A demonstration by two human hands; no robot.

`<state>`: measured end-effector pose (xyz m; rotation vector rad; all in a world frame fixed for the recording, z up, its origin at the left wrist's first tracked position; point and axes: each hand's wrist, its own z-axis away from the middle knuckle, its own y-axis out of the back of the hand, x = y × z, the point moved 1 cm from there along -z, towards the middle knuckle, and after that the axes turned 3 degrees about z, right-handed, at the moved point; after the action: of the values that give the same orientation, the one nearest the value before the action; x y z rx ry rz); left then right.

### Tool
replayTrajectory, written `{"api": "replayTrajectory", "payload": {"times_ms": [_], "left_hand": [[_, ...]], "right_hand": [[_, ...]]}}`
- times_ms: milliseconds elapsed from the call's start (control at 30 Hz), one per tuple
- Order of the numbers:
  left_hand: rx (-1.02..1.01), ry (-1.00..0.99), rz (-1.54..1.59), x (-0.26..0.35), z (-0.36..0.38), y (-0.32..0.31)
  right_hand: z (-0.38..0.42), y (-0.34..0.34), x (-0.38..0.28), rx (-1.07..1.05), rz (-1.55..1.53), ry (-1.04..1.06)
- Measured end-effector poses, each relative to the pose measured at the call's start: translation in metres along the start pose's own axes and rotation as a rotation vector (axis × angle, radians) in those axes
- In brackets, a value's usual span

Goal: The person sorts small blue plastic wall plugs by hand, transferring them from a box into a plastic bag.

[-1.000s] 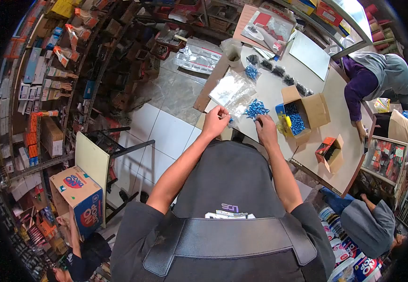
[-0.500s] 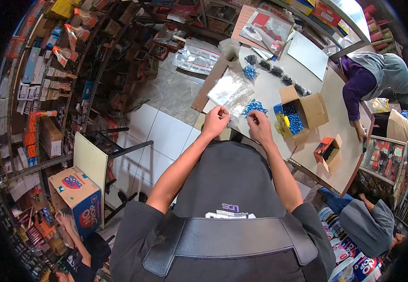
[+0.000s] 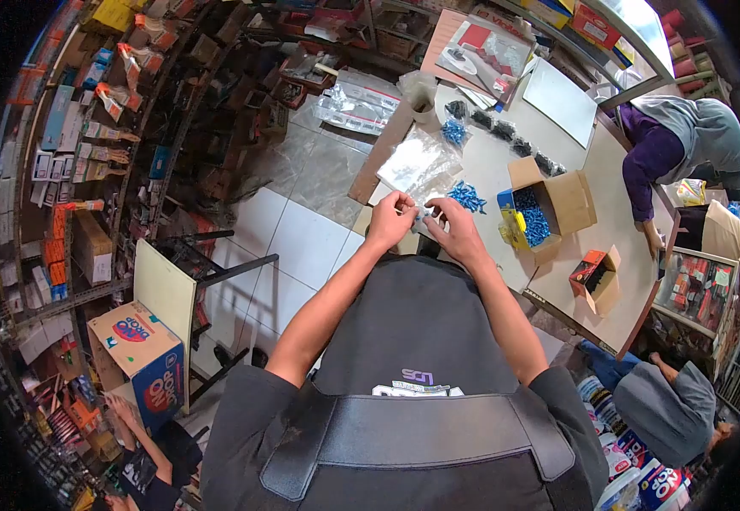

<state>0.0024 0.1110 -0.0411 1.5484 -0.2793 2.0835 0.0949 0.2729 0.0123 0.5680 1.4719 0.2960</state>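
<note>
Cardboard box [image 3: 576, 204] holds blue pieces [image 3: 534, 223]; a smaller orange box [image 3: 607, 294] holds dark contents. Beside a loose blue pile [image 3: 469, 198] on the table [image 3: 634, 217], left hand [image 3: 392, 221] and right hand [image 3: 458, 234] nearly meet, fingertips drawn close; whether they pinch anything, I cannot tell.

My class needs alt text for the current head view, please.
A person's left hand and right hand are close together at a table, beside a pile of small blue pieces. An open carton of similar pieces sits to the right; stocked shelves line the left.
</note>
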Motion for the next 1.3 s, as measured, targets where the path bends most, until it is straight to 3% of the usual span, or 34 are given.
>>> {"api": "replayTrajectory", "payload": {"times_ms": [100, 167, 233, 300, 633, 1300], "left_hand": [[0.005, 0.007, 0.027, 0.007, 0.003, 0.003], [0.014, 0.013, 0.053, 0.005, 0.002, 0.005], [0.02, 0.019, 0.078, 0.004, 0.001, 0.007], [0.029, 0.033, 0.1, 0.005, 0.0, 0.008], [0.015, 0.043, 0.104, 0.006, -0.002, 0.01], [0.0, 0.028, 0.073, 0.006, -0.002, 0.009]], "right_hand": [[-0.002, 0.003, 0.009, 0.062, 0.027, 0.021], [-0.001, 0.006, 0.031, 0.255, 0.116, -0.112], [0.005, 0.015, 0.049, 0.269, 0.15, -0.161], [0.012, 0.021, 0.059, 0.312, 0.431, -0.258], [0.021, 0.019, 0.094, 0.224, 0.337, -0.396], [0.026, 0.016, 0.087, 0.339, 0.414, -0.186]]}}
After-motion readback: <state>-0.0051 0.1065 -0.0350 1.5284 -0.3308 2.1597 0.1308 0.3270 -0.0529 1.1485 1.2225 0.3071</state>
